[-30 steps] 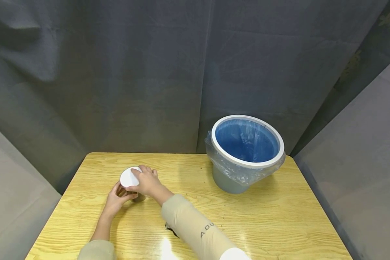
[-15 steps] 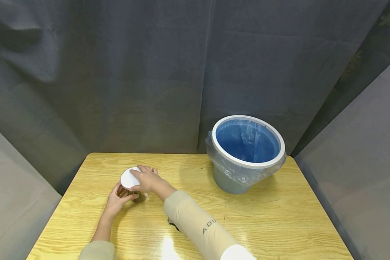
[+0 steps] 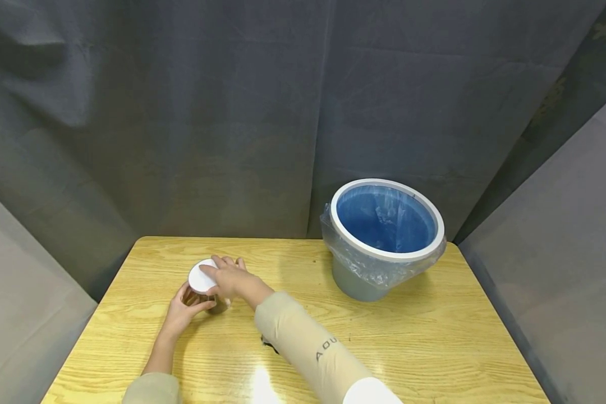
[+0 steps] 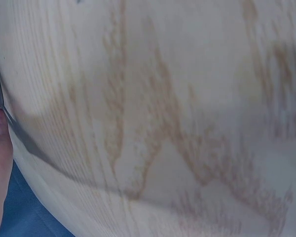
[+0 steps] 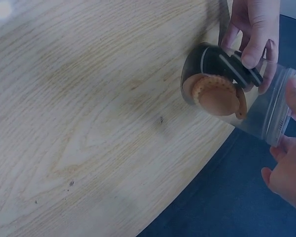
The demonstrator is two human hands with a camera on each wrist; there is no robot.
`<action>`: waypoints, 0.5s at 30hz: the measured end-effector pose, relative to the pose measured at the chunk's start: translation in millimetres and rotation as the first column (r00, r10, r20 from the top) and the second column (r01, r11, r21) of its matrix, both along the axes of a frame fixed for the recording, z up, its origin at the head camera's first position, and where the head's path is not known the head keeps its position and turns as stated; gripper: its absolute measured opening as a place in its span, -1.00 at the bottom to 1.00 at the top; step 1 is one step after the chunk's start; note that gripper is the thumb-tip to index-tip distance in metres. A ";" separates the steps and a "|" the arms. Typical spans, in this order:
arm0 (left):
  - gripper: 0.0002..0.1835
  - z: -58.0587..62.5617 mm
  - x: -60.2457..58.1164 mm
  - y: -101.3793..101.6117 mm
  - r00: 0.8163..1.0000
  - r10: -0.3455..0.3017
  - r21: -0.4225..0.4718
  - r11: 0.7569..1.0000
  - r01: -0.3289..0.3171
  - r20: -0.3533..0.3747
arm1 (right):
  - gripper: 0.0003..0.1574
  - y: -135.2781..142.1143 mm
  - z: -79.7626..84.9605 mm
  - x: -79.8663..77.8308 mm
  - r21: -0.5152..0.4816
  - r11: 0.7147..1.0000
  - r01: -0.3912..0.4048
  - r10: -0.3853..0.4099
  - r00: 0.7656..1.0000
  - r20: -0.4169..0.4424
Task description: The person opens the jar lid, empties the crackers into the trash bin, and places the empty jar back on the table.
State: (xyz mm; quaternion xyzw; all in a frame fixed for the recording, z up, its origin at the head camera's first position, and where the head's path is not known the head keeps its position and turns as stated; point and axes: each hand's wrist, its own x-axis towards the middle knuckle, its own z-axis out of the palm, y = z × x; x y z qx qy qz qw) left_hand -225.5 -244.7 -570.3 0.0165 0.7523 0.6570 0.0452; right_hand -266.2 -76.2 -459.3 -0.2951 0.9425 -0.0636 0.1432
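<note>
A clear jar [image 5: 260, 111] with a white lid [image 3: 198, 279] is held between both hands at the left of the table. Inside it, the right wrist view shows round tan biscuits [image 5: 217, 98] with crimped edges and several flat black discs [image 5: 216, 63]. My left hand [image 3: 179, 312] grips the jar's body, thumb on the near side. From above, my right hand [image 3: 228, 279] grips the lid, fingers spread over its top and far edge. In the left wrist view only part of the left hand [image 4: 1, 155] shows, at the left edge.
A bucket [image 3: 357, 280] lined with a clear plastic bag and rimmed in white stands at the back right of the wooden table [image 3: 424, 348]. A small black item [image 3: 269, 343] peeks out beside the right sleeve [image 3: 308, 348]. Grey curtains [image 3: 222, 118] hang behind.
The right hand has turned slightly, its fingers reaching a little farther across the lid, and the right forearm has shifted a bit rightward. The left hand keeps its grip on the jar.
</note>
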 end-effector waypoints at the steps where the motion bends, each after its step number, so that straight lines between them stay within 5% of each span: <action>1: -0.07 -3.1 -1.2 -0.9 1.000 0.000 -0.002 1.000 0.000 -0.001 | -0.14 0.2 0.4 -0.4 0.007 1.000 -0.005 0.005 1.000 0.003; 6: -0.07 -14.5 -5.9 -3.8 1.000 0.003 -0.021 1.000 -0.003 -0.008 | -0.14 1.7 1.4 -1.7 0.019 0.999 -0.027 0.026 0.999 0.022; 15: -0.06 -16.1 -6.6 -4.2 1.000 0.012 -0.022 1.000 -0.012 0.002 | -0.18 4.7 2.7 -2.7 0.000 0.998 -0.069 0.069 0.997 0.040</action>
